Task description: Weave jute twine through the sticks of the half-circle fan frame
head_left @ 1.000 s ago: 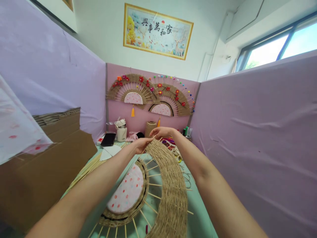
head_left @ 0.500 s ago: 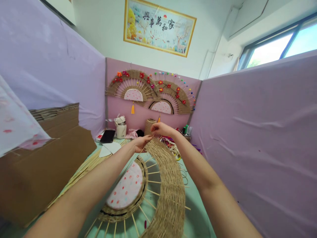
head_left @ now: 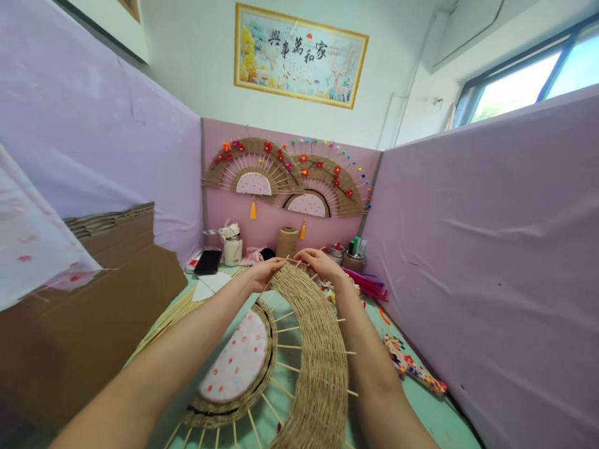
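A woven twine fan (head_left: 322,349) with thin wooden ribs lies before me, its far end raised toward my hands. At its inner half circle sits a white fabric panel (head_left: 241,358) with red and pink dots, edged in a dark band. My left hand (head_left: 266,274) is closed on the far end of the woven band, thumb on top. Just to the right, my right hand (head_left: 321,260) pinches a thin strand of twine (head_left: 298,262) at the band's outer corner. The fingertips are small in view, and part of the strand is hidden.
Behind my hands stand a twine spool (head_left: 287,240), a white bottle (head_left: 231,243) and a pen pot (head_left: 354,257). A phone (head_left: 208,262) lies left, cardboard (head_left: 93,324) stands nearer. Pipe cleaners (head_left: 367,287) and a floral piece (head_left: 414,368) lie right. Finished fans (head_left: 255,153) hang behind.
My right hand has moved right and slightly down, away from my left hand, with the strand between them. My left hand keeps its hold on the fan. The view has shifted slightly.
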Available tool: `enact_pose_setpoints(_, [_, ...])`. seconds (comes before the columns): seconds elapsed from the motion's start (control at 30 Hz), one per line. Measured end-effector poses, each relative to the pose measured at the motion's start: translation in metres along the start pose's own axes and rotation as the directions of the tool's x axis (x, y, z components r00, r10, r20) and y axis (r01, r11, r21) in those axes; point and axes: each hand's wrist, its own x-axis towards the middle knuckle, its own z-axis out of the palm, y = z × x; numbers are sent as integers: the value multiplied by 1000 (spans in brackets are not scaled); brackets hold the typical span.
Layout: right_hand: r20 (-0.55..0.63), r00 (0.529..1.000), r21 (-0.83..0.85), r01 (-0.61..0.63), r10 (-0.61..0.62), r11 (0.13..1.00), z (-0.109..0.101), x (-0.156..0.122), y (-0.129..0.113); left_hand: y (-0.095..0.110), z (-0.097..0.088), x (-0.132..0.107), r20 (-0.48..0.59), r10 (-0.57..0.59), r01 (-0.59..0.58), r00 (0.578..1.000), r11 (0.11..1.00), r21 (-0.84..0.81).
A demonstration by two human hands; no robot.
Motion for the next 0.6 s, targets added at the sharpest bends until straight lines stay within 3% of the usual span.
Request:
enact_pose_setpoints(0.3, [38,997,216,-68,61,974,2,-5,20,4,11,0,-54,-84,86,995,996,39])
enact_pose_setpoints(0.6, [81,992,284,-114,94,952,-4,-19,27,3,24,9,-220,55,-22,974,988,150])
